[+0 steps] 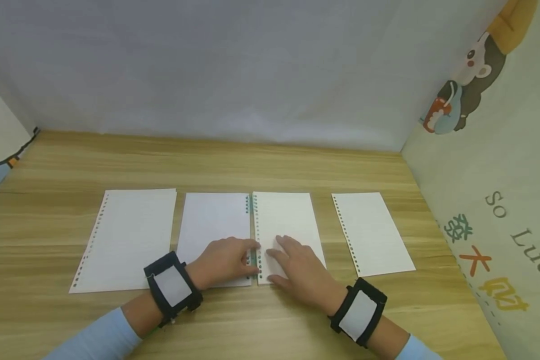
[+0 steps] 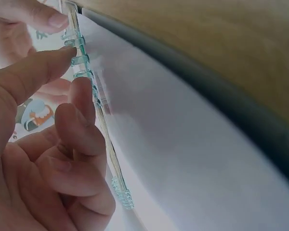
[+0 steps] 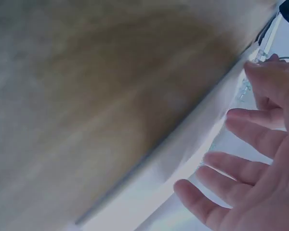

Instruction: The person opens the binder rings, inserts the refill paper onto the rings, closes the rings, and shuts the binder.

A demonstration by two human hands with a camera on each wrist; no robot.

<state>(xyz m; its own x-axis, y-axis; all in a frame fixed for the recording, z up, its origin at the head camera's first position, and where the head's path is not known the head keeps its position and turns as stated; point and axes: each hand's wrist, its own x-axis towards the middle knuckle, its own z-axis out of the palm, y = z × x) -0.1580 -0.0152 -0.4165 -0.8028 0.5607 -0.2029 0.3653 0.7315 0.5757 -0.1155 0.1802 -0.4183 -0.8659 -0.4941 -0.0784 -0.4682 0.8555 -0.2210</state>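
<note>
A loose-leaf notebook with teal rings lies spread, its left page (image 1: pixel 216 217) white and its right page (image 1: pixel 285 215) faintly cream. Over the spine, the curled thumb and index finger of my left hand (image 1: pixel 227 257) hold the lower binding rings (image 2: pixel 82 60). Its other fingers bend beneath, beside the page edge. My right hand (image 1: pixel 299 267) rests on the lower part of the right page, fingers loosely spread, thumb toward the spine. In the right wrist view those fingers hold nothing. Part of the lower rings is hidden behind the left hand.
A larger stack of punched sheets (image 1: pixel 126 235) lies left of the notebook, partly under the left wrist's strap. Smaller punched paper (image 1: pixel 371 232) lies to the right. The wooden table (image 1: pixel 225 162) meets a pale back wall, with a printed wall (image 1: pixel 499 200) on the right.
</note>
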